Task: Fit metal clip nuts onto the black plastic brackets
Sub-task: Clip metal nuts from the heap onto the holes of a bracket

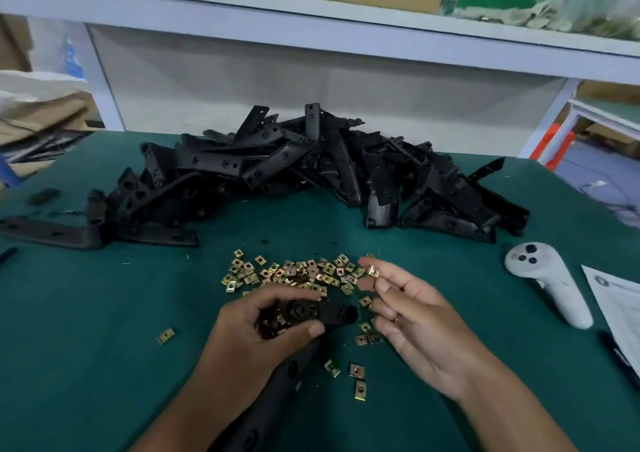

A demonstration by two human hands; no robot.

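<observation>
Clip nut (374,271) pinched by right hand (412,316); no legible writing.

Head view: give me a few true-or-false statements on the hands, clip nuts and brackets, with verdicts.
1. The left hand grips a black bracket. True.
2. The right hand is empty. False: its fingertips pinch a clip nut.
3. The loose clip nuts lie nearer the person than the bracket pile. True.
4. The white controller lies left of the hands. False: it lies to their right on the green mat.
</observation>
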